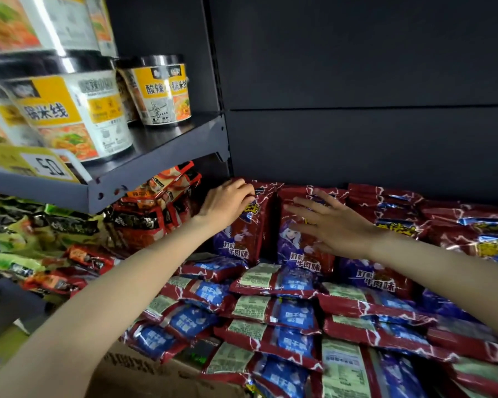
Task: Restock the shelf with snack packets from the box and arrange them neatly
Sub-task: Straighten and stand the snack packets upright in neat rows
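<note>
Snack packets (243, 234) red, purple, blue; noodle cups (78, 110) yellow and white.

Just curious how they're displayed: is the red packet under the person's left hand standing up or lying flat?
Standing upright. The red packet shows its printed front toward the camera, and the left hand grips its top edge.

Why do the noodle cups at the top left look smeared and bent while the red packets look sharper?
Head view: the wide-angle lens curves the edges, so the noodle cups and price tag lean and blur, with streaky glare on their lids; the upright red packets near the centre read sharper; the right hand is slightly motion-blurred.
</note>
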